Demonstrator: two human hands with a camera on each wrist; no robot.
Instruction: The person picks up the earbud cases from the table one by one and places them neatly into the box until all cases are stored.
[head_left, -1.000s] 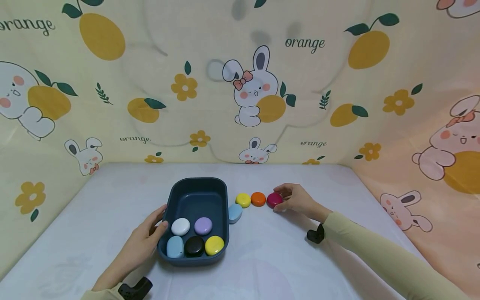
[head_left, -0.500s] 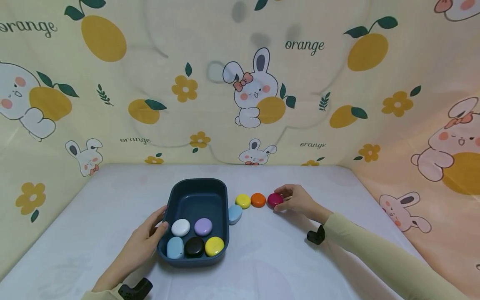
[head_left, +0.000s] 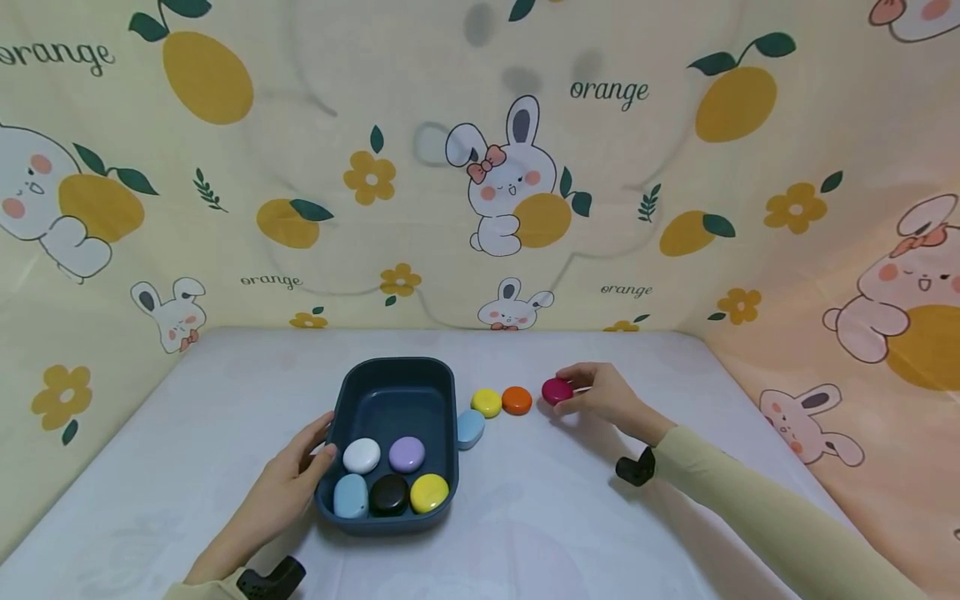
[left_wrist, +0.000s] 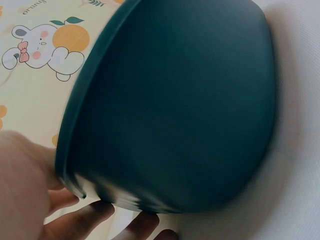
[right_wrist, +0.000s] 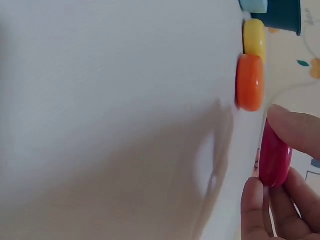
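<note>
My right hand (head_left: 603,398) pinches a glossy magenta disc-shaped piece (head_left: 557,391) between thumb and fingers. In the right wrist view the magenta piece (right_wrist: 276,155) is held clear of the white surface, its shadow below. Left of it lie an orange piece (head_left: 517,401) and a yellow piece (head_left: 487,403), touching each other. A light blue piece (head_left: 471,429) leans against a dark blue tray (head_left: 454,400). My left hand (head_left: 288,479) grips that tray's left side, thumb at the rim, fingers along the outer wall (left_wrist: 175,110).
Inside the tray's near half sit white (head_left: 362,456), lilac (head_left: 407,454), light blue (head_left: 351,496), black (head_left: 389,496) and yellow (head_left: 430,493) pieces. A white cloth (head_left: 600,533) covers the table. Patterned fabric (head_left: 360,100) hangs behind and at both sides.
The magenta piece has come up off the table and moved slightly right, away from the orange one, in my right hand. My left hand and the tray stay put.
</note>
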